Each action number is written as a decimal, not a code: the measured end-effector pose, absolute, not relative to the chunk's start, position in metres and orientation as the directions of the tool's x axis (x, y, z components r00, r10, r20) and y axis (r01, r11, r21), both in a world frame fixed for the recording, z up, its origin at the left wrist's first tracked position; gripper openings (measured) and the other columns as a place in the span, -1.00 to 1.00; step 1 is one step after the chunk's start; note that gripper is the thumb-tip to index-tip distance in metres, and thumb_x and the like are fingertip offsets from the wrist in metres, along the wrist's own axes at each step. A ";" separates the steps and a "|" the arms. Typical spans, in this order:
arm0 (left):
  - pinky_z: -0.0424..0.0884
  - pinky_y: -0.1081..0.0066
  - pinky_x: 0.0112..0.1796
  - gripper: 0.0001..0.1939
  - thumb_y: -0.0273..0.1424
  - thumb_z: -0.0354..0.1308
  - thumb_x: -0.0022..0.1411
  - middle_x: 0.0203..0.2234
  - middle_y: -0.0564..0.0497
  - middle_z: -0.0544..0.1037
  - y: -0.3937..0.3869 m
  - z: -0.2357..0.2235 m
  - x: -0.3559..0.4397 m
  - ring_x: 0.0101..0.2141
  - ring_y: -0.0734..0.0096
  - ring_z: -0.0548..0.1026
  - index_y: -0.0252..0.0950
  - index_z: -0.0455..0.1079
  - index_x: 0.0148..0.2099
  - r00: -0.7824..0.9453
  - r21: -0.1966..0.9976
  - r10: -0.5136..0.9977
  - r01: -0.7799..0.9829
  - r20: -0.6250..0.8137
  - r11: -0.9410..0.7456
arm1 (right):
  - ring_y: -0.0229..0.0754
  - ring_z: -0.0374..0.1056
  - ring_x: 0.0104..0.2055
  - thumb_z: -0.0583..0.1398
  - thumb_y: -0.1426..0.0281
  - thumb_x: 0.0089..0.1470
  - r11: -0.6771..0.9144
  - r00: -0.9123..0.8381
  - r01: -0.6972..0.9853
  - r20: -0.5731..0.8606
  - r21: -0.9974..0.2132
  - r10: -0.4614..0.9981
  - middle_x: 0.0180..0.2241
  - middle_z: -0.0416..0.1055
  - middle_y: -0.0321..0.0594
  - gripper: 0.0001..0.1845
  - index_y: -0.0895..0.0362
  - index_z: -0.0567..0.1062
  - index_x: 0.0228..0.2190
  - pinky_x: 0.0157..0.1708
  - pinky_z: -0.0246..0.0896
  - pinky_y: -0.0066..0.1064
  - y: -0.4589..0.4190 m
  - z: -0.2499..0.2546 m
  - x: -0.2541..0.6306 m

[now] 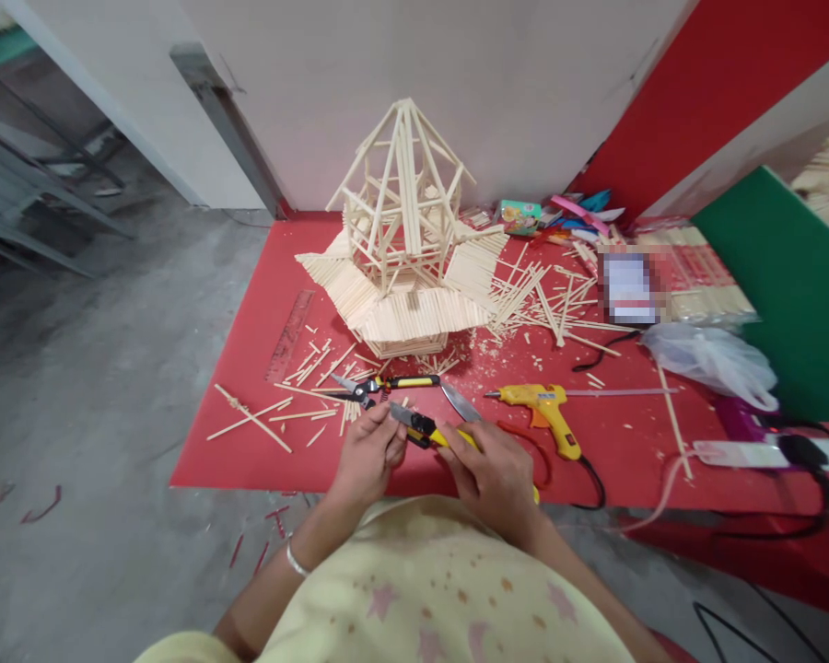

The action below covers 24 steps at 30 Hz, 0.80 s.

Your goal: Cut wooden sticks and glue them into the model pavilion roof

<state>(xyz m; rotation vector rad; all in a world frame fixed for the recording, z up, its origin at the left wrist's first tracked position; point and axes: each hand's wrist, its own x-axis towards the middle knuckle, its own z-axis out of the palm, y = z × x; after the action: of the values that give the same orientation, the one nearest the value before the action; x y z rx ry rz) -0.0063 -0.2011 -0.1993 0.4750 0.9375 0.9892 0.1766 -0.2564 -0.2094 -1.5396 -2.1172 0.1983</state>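
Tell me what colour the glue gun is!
The glue gun is yellow, with an orange trigger; the head view shows it best.

A pale wall (442,55) rose behind the red table (249,322), while a grey chair (28,184) stood on the grey floor (131,359) at far left.

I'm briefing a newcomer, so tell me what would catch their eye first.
Probably the pale stick structure at the back of the red table. Next, the yellow-handled tool in the right hand near the front edge, its head at the left hand. Then the yellow glue gun lying to their right.
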 end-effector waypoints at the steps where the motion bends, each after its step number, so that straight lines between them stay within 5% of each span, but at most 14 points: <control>1: -0.07 0.59 -0.66 -0.67 -0.29 0.30 0.11 -0.69 0.20 0.23 -0.201 -0.199 -0.007 -0.71 0.72 -0.01 -0.38 0.46 -0.11 0.221 0.717 0.867 -0.492 -0.446 0.494 | -0.15 0.31 -0.19 0.16 0.33 0.22 0.343 -0.227 0.849 0.309 -0.402 0.923 -0.20 0.45 -0.16 -0.53 -0.01 0.36 0.16 -0.21 0.16 -0.35 -0.257 -0.211 0.176; 9: -0.09 0.56 -0.67 -0.85 -0.37 0.20 0.16 -0.65 0.15 0.27 -0.205 -0.200 -0.011 -0.71 0.70 0.02 -0.37 0.42 -0.28 0.254 0.729 0.881 -0.495 -0.399 0.473 | -0.13 0.31 -0.19 0.15 0.32 0.22 0.344 -0.230 0.852 0.309 -0.395 0.923 -0.21 0.44 -0.14 -0.51 -0.02 0.33 0.18 -0.22 0.15 -0.33 -0.259 -0.213 0.174; 17: -0.10 0.56 -0.64 -0.69 -0.22 0.20 0.26 -0.69 0.23 0.05 -0.213 -0.214 -0.011 -0.68 0.68 -0.02 -0.31 0.26 -0.41 0.207 0.799 0.911 -0.438 -0.357 0.413 | -0.13 0.31 -0.20 0.16 0.33 0.22 0.343 -0.222 0.852 0.321 -0.396 0.921 -0.20 0.44 -0.16 -0.50 -0.04 0.31 0.19 -0.22 0.15 -0.32 -0.263 -0.212 0.171; 24: -0.08 0.55 -0.65 -0.67 -0.22 0.18 0.27 -0.70 0.23 0.04 -0.218 -0.216 -0.010 -0.68 0.67 -0.01 -0.29 0.21 -0.43 0.157 0.842 0.930 -0.394 -0.333 0.368 | -0.13 0.30 -0.21 0.16 0.32 0.21 0.356 -0.226 0.860 0.354 -0.365 0.908 -0.20 0.44 -0.16 -0.51 -0.03 0.33 0.17 -0.23 0.14 -0.32 -0.264 -0.211 0.170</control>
<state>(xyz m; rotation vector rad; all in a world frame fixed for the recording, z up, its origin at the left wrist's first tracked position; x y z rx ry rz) -0.0102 -0.2177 -0.2161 0.6729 0.9883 1.0570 0.1700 -0.2645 -0.2113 -1.5322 -2.1173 0.1242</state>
